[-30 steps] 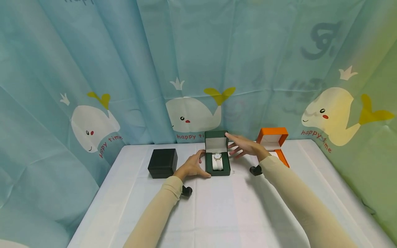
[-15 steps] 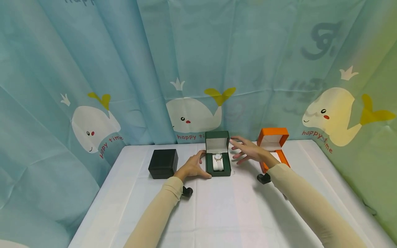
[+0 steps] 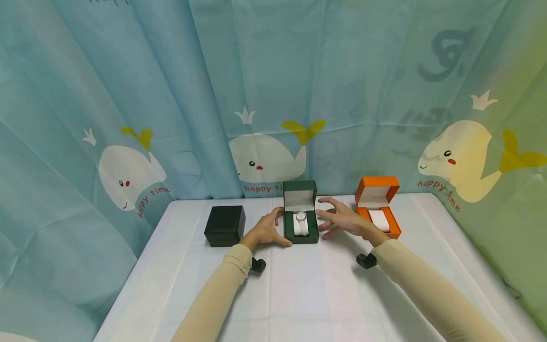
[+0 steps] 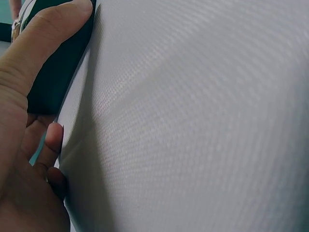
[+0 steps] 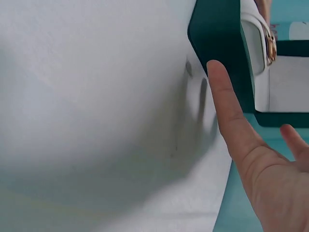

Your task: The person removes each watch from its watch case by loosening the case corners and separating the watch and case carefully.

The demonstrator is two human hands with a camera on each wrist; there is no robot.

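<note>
A dark green watch box (image 3: 312, 229) stands with its lid raised in the middle of the table. Inside it lies a wristwatch (image 3: 301, 216) with a white strap, wrapped on a pale cushion. My left hand (image 3: 266, 231) holds the box's left side, thumb at the front corner and fingers toward the back. In the left wrist view its thumb (image 4: 41, 36) lies against the green box (image 4: 60, 72). My right hand (image 3: 344, 220) is spread at the right side, holding nothing; a fingertip (image 5: 216, 70) overlaps the green wall (image 5: 217, 38) in the right wrist view.
A closed black box (image 3: 224, 224) sits left of my left hand. To the right, an orange box (image 3: 376, 182) stands lid up with a white cushion (image 3: 379, 221) inside. The white tablecloth (image 3: 299, 294) spreads in front; a whale-print curtain (image 3: 273, 95) hangs behind the table.
My right hand has come off the green box's raised lid and dropped lower and to the right, beside the box's right side. My left hand and the boxes stay put.
</note>
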